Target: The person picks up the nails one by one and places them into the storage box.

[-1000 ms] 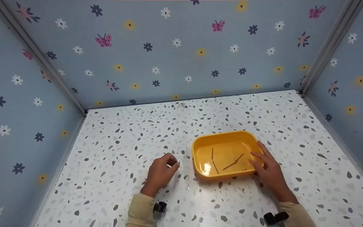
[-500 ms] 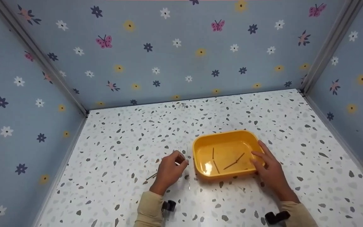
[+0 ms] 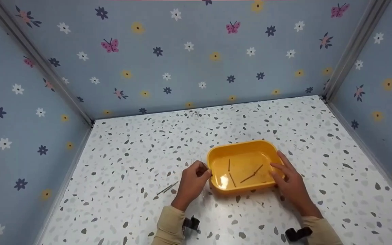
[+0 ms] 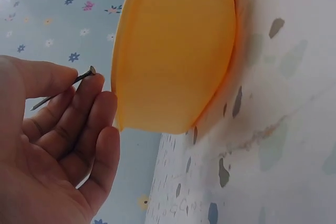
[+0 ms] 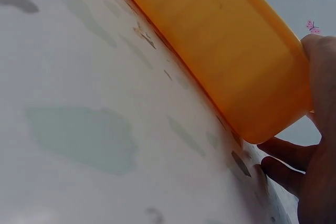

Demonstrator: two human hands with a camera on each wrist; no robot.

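My left hand (image 3: 193, 182) pinches a dark nail (image 4: 85, 74) between thumb and forefinger, beside the left wall of a yellow tray (image 3: 247, 156). In the left wrist view the nail's flat head points toward the tray and its tip toward the palm. My right hand (image 3: 294, 189) grips the tray's right edge, the thumb over the rim and other fingers outside by the base. Several nails (image 3: 247, 178) lie scattered on the tray's floor. On the table left of my left hand are loose nails (image 3: 167, 188) lying close together.
The speckled white table (image 3: 131, 146) carries the tray right of its middle. Flowered blue panels (image 3: 182, 61) enclose the back and both sides, joined by grey metal corner strips (image 3: 352, 51).
My left hand has moved right, up to the tray's left edge, uncovering the loose nails on the table. My right hand and the tray have stayed put.
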